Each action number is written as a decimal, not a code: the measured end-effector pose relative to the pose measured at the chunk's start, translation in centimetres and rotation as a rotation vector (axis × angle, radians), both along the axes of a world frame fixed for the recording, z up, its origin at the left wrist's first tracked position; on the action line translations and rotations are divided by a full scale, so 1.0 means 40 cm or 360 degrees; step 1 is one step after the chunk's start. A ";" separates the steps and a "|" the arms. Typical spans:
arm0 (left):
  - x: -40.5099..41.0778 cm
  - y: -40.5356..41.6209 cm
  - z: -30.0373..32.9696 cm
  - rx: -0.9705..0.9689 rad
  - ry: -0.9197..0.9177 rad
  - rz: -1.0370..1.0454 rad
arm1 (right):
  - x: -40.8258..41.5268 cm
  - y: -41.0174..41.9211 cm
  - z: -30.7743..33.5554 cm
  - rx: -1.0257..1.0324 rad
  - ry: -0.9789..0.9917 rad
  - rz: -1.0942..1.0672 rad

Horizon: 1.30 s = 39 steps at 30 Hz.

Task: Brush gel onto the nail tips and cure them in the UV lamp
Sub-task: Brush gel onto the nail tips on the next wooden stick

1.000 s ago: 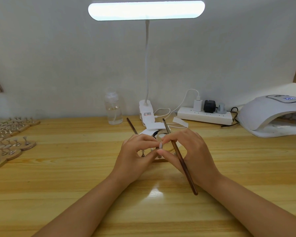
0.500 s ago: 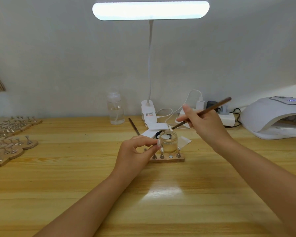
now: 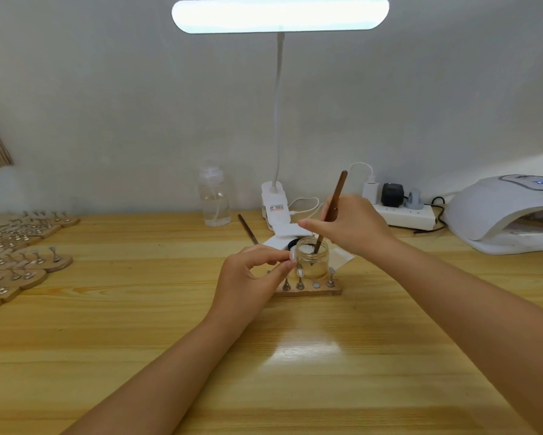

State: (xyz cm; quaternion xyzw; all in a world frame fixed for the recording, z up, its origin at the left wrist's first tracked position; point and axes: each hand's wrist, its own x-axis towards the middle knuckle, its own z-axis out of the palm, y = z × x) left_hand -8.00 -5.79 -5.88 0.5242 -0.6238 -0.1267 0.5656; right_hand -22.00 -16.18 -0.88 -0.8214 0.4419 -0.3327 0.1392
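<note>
Dipping into a small clear glass jar (image 3: 312,258), a brown-handled brush (image 3: 333,208) is gripped by the right hand (image 3: 351,226), whose fingers are curled round the handle above the jar mouth; the handle is tilted, its upper end leaning right and toward the wall. A single nail tip (image 3: 292,256) is pinched between thumb and fingertips of the left hand (image 3: 251,282), held just beside the left rim of the jar. The two hands are kept apart, with the jar between them. A wooden holder strip (image 3: 309,290) is seen lying on the wooden table (image 3: 295,356) just in front of the jar, carrying small metal stands, at least two of them topped by nail tips. The UV lamp (image 3: 505,211), a white dome with a lit display, is noted at the far right of the table, well apart from both hands. Behind the jar a white clip-on desk lamp (image 3: 279,14) is switched on, with a clear bottle (image 3: 214,199) to its left and a power strip (image 3: 408,215) to its right. A second brush (image 3: 247,229) is seen lying behind the left hand. Further wooden holders (image 3: 19,255) with stands are grouped at the left edge.
</note>
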 end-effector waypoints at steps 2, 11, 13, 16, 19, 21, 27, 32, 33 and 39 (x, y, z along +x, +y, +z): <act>0.000 -0.001 -0.001 -0.0002 -0.0008 0.0011 | 0.004 -0.002 -0.008 -0.0014 0.0018 -0.0020; 0.001 -0.007 -0.005 -0.0041 0.0036 0.0022 | -0.010 -0.008 0.013 0.0033 -0.0240 -0.0031; 0.002 -0.007 -0.005 -0.0043 0.0028 0.0017 | -0.025 -0.014 0.017 0.0048 -0.0285 -0.0072; 0.003 -0.006 -0.006 -0.0021 0.0048 0.0018 | -0.047 -0.022 0.013 0.0101 -0.0369 -0.0123; 0.002 -0.003 -0.006 0.0003 0.0080 0.0007 | -0.063 -0.024 0.011 0.0118 -0.0439 -0.0140; 0.001 -0.003 -0.005 0.0007 0.0084 0.0012 | -0.074 -0.024 0.016 0.0126 -0.0491 -0.0132; 0.000 -0.005 -0.001 -0.0040 0.0031 0.0024 | -0.087 -0.005 0.022 0.0158 -0.0777 -0.0069; -0.001 -0.005 -0.003 -0.0018 0.0075 0.0019 | -0.071 0.061 0.004 0.0082 -0.1103 0.0106; -0.001 -0.005 -0.003 -0.0017 0.0073 0.0013 | -0.065 0.077 -0.006 0.0037 -0.1132 0.0171; 0.000 -0.010 -0.005 -0.0059 0.0021 0.0028 | -0.039 0.149 -0.067 -0.0174 -0.1095 0.0336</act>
